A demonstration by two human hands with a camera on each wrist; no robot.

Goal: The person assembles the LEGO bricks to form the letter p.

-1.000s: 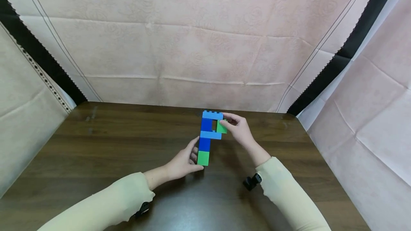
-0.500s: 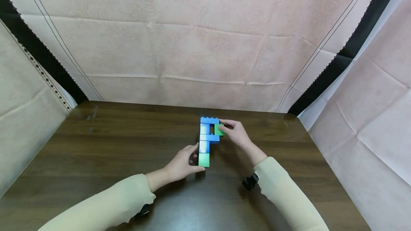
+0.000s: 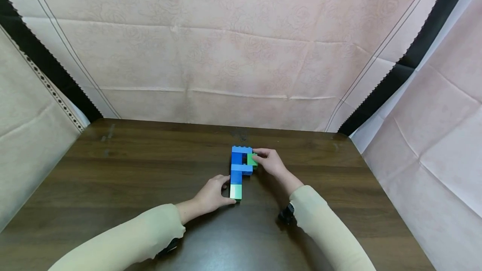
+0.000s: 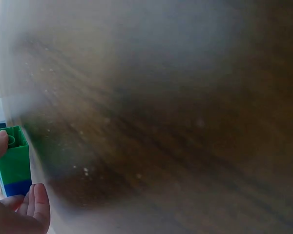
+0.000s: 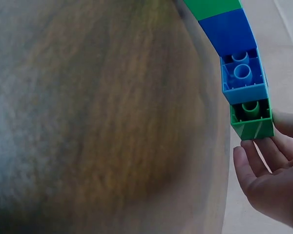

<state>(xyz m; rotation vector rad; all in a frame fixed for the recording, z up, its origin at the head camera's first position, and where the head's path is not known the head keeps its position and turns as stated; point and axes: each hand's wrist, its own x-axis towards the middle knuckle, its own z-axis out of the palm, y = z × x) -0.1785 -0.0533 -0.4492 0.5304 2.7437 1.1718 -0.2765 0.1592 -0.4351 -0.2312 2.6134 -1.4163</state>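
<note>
A figure of joined toy building blocks [image 3: 236, 172], in two blues and green, lies between both hands over the table. My left hand [image 3: 211, 195] grips its near end, with the thumb by the green bottom block [image 3: 235, 191] and fingers along the left side. At the far right side, my right hand [image 3: 272, 163] pinches a small green block [image 3: 250, 159]. That green block [image 5: 254, 129] shows its hollow underside in the right wrist view, beside a light blue block [image 5: 244, 78]. In the left wrist view, the green end block [image 4: 14, 163] sits between thumb and fingers.
A dark brown wooden table [image 3: 132, 166] spreads around the hands. Behind it hangs a pale patterned cloth [image 3: 226, 62], with more cloth at both sides. A dark wrist camera [image 3: 287, 213] sits under the right sleeve.
Both hands have brought the block figure down and slightly left in the head view. Its far end has come down most, so it looks shorter. Both holds stay the same.
</note>
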